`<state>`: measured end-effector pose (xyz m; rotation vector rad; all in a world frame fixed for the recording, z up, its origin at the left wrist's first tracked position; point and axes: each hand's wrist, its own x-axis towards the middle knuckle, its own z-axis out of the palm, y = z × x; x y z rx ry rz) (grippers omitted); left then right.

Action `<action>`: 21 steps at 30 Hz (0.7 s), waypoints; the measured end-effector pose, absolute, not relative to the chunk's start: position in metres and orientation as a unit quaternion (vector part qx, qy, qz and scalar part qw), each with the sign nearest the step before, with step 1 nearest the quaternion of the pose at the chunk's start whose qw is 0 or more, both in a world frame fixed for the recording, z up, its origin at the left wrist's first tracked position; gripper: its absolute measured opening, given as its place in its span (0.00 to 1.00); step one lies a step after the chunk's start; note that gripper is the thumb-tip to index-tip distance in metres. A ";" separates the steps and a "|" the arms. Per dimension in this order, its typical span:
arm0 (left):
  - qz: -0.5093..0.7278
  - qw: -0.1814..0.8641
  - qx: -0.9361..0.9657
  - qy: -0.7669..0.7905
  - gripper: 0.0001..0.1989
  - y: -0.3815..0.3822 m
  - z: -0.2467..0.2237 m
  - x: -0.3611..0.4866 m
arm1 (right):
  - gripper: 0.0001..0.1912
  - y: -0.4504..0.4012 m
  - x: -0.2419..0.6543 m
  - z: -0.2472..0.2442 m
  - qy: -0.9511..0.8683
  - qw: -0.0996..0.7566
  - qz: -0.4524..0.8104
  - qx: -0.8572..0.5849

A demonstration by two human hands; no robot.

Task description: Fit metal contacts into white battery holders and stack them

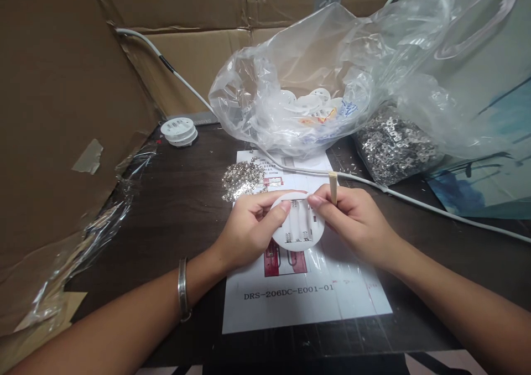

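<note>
Over the printed sheet, my left hand (253,223) grips a round white plastic battery holder (295,241) by its left side, thumb on top. Coil springs show along the holder's lower edge and one at its top. My right hand (352,217) is closed round a flat wooden stick (333,187) that stands up out of the fingers. Its thumb and fingertip press at the holder's upper right rim; whether a small part is pinched there is hidden. Just beyond my left hand lies a pile of small metal contacts (241,179).
Behind, a clear plastic bag (290,126) holds several white round holders. A bag of metal clips (392,142) sits at the right. Stacked white holders (179,130) stand at the far left. A white cable (435,207) crosses the table. Cardboard walls (62,60) enclose the left and back.
</note>
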<state>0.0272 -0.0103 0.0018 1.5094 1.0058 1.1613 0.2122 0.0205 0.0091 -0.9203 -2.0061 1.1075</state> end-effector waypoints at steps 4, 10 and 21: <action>0.470 0.474 0.621 0.411 0.13 -0.011 0.002 0.026 | 0.19 0.020 0.213 0.009 -0.766 0.324 0.428 -0.353; 0.452 0.457 0.627 0.441 0.15 -0.011 0.002 0.026 | 0.19 0.020 0.213 0.011 -0.766 0.322 0.428 -0.355; 0.451 0.454 0.634 0.434 0.14 -0.012 0.002 0.025 | 0.19 0.020 0.213 0.010 -0.767 0.316 0.426 -0.360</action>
